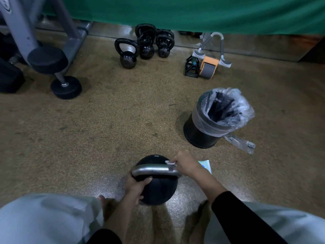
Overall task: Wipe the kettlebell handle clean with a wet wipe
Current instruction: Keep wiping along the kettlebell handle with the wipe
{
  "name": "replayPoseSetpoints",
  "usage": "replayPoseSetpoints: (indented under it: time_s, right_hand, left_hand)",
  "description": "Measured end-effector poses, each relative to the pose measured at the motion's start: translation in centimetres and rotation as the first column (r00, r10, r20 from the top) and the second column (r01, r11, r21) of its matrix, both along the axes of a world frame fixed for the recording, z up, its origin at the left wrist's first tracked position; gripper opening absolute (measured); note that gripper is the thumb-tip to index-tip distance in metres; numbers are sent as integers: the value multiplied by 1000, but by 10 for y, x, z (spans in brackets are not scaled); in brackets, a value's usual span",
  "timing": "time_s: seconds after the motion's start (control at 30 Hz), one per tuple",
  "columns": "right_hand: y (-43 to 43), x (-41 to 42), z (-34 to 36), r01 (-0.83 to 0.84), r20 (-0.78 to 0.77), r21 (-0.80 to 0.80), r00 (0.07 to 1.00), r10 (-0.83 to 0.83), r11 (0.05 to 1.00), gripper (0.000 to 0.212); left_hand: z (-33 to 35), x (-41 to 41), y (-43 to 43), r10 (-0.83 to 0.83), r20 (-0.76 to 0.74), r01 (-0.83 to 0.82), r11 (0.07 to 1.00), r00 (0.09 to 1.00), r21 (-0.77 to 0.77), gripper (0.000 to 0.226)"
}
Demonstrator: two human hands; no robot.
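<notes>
A black kettlebell (156, 191) with a silver handle (151, 169) stands on the floor between my knees. My left hand (136, 186) grips the left end of the handle and the ball's side, thumb curled under the bar. My right hand (186, 164) holds a small white wet wipe (169, 163) against the handle's right end. A pale blue wipe packet (205, 165) lies on the floor just behind my right hand, partly hidden by it.
A black bin (200, 132) lined with clear plastic stands to the front right. Several black kettlebells (146, 44) sit by the green curtain (193, 13). An ab roller (208, 66) is to their right. Dumbbells (58, 71) and a machine frame (22, 29) stand at the left.
</notes>
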State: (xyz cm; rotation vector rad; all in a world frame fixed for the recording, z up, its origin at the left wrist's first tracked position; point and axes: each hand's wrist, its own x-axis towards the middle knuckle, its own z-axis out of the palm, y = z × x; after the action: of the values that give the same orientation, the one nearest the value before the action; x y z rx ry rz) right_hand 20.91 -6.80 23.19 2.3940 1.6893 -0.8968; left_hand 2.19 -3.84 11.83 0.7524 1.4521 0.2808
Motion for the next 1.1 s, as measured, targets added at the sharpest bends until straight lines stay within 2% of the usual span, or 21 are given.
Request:
replayPoseSetpoints:
  time_s: [0.13,0.27,0.37,0.53,0.73,0.8,0.93,1.1]
  right_hand:
    - [6,0,6,3,-4,-81,1000,-3,997,24]
    - [11,-10,2,31,-30,-36,999,-32,999,26]
    - [3,-5,1,6,8,26,1000,-6,1000,24]
    - [2,-2,-1,-5,28,-45,1000,7,999,23]
    - [-6,-6,-5,11,5,61,1000,-11,998,29]
    - [-13,-2,-4,70,-9,96,998,-69,993,25]
    - [-5,-4,-8,125,7,11,992,-125,992,27]
    - [-5,-25,-13,93,49,76,994,-97,993,32]
  left_hand:
    - [0,2,1,3,-6,-3,1000,1000,-3,63]
    - [-2,2,0,8,-3,-8,1000,1000,-11,65]
    - [-4,1,1,6,6,-6,1000,1000,-15,65]
    - [-5,0,1,3,-18,-4,1000,1000,-9,65]
    - [-3,2,0,-17,-38,17,1000,999,6,66]
    - [0,2,1,-27,-62,28,999,998,17,66]
    - [0,2,1,-25,-68,26,999,997,22,66]
    - [-1,3,-1,-17,-70,18,1000,997,10,66]
